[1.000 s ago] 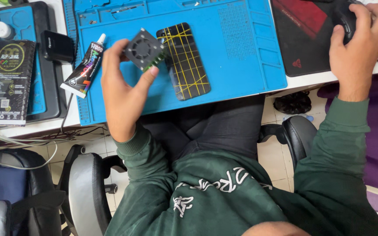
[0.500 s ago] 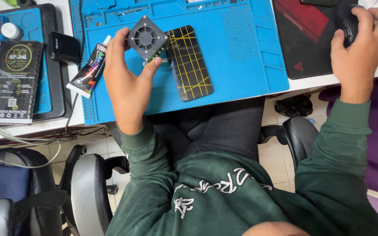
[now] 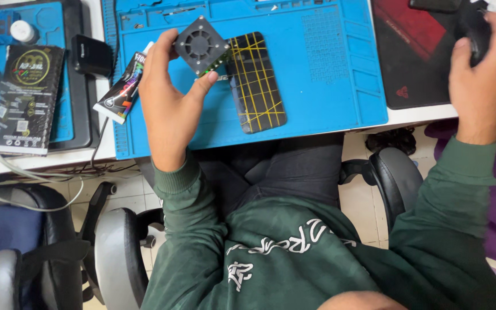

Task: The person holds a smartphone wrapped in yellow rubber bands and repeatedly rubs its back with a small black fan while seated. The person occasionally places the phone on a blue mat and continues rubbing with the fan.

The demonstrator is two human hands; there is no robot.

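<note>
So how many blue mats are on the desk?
2. The big blue mat lies in front of the person, under the left hand holding the small black fan. A smaller blue mat sits at the far left, partly covered; more may lie out of view.

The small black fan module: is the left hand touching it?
Touching. The head view shows the left hand pinching the small black fan module between thumb and fingers above the blue mat.

head cam | straight down | close over blue mat [image 3: 317,86]
</note>
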